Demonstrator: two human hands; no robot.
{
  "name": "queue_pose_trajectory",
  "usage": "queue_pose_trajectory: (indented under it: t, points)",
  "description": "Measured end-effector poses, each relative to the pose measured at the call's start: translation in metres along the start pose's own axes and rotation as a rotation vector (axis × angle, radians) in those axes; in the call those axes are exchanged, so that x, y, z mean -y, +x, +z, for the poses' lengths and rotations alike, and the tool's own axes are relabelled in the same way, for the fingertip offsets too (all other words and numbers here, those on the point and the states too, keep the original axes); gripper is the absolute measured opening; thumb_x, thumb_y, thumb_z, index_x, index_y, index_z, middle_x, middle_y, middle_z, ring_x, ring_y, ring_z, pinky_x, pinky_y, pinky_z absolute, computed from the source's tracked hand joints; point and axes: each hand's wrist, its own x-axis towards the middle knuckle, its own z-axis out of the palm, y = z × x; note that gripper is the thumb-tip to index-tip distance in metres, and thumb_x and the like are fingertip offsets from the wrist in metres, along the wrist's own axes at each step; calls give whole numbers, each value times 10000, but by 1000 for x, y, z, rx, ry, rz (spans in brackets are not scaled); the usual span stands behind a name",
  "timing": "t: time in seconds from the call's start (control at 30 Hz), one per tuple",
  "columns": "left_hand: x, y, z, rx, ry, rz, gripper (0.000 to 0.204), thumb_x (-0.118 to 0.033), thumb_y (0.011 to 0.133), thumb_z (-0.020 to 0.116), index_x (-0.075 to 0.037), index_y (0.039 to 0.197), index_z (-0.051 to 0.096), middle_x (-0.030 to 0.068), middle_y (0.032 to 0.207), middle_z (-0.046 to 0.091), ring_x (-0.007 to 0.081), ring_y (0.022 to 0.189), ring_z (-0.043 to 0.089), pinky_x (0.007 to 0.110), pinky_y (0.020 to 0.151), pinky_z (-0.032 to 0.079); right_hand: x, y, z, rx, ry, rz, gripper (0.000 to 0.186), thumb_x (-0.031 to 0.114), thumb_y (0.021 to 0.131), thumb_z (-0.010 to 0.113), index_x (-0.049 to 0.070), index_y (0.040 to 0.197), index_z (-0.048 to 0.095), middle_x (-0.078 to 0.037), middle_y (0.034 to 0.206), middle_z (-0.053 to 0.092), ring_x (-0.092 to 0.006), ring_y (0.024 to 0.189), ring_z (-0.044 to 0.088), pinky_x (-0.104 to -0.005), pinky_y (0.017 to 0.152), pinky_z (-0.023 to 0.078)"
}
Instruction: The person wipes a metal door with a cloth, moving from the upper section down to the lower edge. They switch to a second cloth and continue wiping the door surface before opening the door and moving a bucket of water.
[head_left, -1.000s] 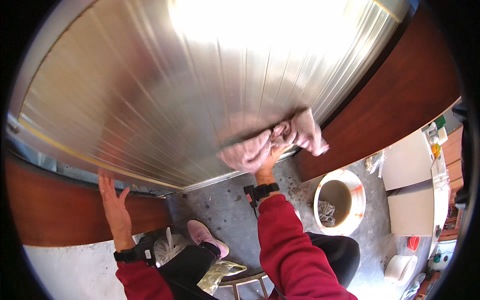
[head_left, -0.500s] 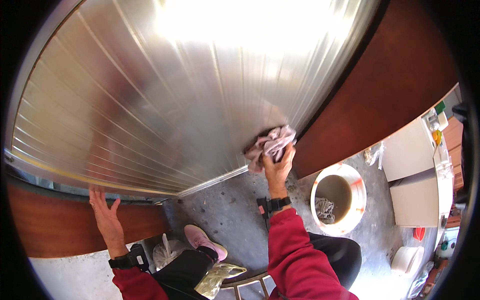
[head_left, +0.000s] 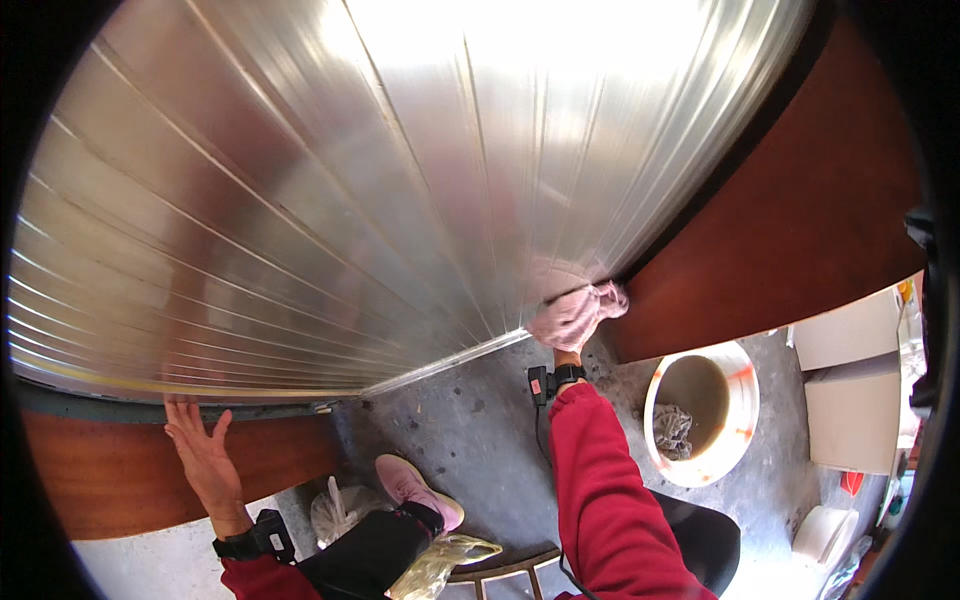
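Note:
A ribbed metal shutter (head_left: 400, 180) fills most of the view. My right hand (head_left: 570, 350) presses a pink cloth (head_left: 578, 313) against the shutter's lower right corner, beside the brown wall (head_left: 800, 230); the cloth hides most of the hand. My left hand (head_left: 203, 455) lies flat with fingers spread on the brown wall strip (head_left: 110, 480) just under the shutter's lower left edge. Both arms wear red sleeves and dark wrist devices.
A round white bucket (head_left: 735, 440) with a grey rag inside stands on the concrete floor at the right. White boxes (head_left: 850, 400) sit further right. My pink shoe (head_left: 410, 485), a plastic bag (head_left: 335, 510) and a stool's frame (head_left: 505, 572) are below.
My right hand has carried the pink cloth down and to the right, to the shutter's bottom corner. The view shifted; my left hand stays flat on the wall.

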Motion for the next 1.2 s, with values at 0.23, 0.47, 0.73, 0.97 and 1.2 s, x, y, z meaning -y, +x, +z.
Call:
queue_pose_trajectory:
  t: [0.23, 0.47, 0.73, 0.97, 1.2]
  points:
    - [11, 0, -10, 8, -9, -4, 680, -544, 1041, 303, -137, 1573, 186, 80, 1614, 222, 257, 1481, 200, 466, 1076, 355, 68, -83, 12, 110, -409, 118, 239, 235, 974, 512, 87, 1161, 508, -72, 1141, 564, -196, 1034, 561, -338, 936, 447]
    - [20, 4, -16, 45, -11, -30, 680, -519, 1050, 313, -122, 1579, 156, 95, 1631, 175, 265, 1494, 172, 460, 1090, 345, 230, -270, 162, 519, 961, 393, 110, 253, 1013, 496, 148, 982, 512, 18, 973, 505, -135, 837, 531, -288, 866, 426]
    - [6, 0, -15, 75, -114, -103, 739, -600, 1024, 275, -140, 1586, 142, 105, 1643, 145, 277, 1506, 139, 505, 1136, 254, 300, -371, 311, 500, -317, -1540, 474, 195, 641, 800, 121, 1092, 675, -206, 1240, 539, -392, 1093, 501, -507, 914, 393]
    - [9, -1, -23, 109, -117, -88, 807, -634, 1013, 250, -75, 1582, 123, 121, 1644, 140, 276, 1510, 125, 440, 1142, 235, 108, -396, 218, 1130, -651, -1585, 387, 252, 757, 638, 281, 1136, 712, 34, 1135, 562, -282, 1131, 481, -493, 913, 376]
    - [8, -1, -21, 102, -129, -112, 792, -625, 1019, 239, -84, 1584, 114, 112, 1649, 123, 274, 1514, 109, 463, 1144, 239, -23, -349, 113, 1414, -1290, -937, 352, 174, 757, 634, 211, 1100, 703, -1, 1221, 597, -272, 1106, 537, -472, 933, 407]
